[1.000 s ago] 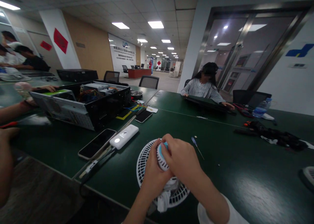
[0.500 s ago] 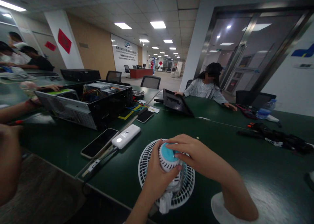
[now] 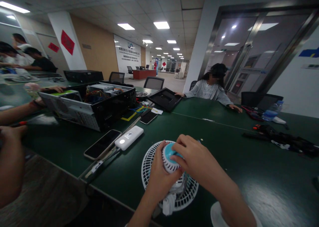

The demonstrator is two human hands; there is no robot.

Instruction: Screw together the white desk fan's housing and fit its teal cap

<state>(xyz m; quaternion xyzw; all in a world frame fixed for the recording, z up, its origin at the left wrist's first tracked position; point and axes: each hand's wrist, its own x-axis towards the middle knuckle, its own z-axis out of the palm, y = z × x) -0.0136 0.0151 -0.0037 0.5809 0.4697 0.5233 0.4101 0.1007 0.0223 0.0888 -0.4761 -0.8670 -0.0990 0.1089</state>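
My left hand (image 3: 161, 177) wraps the side of a small round fan hub (image 3: 170, 159), which has a blue cap and a slotted white casing. My right hand (image 3: 196, 160) rests over the hub from the right, its fingers curled on the blue cap. Beneath them lies a white plastic fan guard (image 3: 183, 195) on the green table (image 3: 236, 174). A crumpled white cloth (image 3: 169, 203) sits at its lower edge. Much of the guard's centre is hidden by my hands.
To the left lie a white power bank (image 3: 129, 138), several phones and an open computer case (image 3: 87, 106). A seated person (image 3: 208, 89) faces me across the table, near a black panel (image 3: 164, 99). Another person's hand (image 3: 11, 157) is at far left; dark tools (image 3: 279, 139) lie right.
My right fingers have curled farther over the hub's blue cap. The black panel has moved left across the far table and now lies flat.
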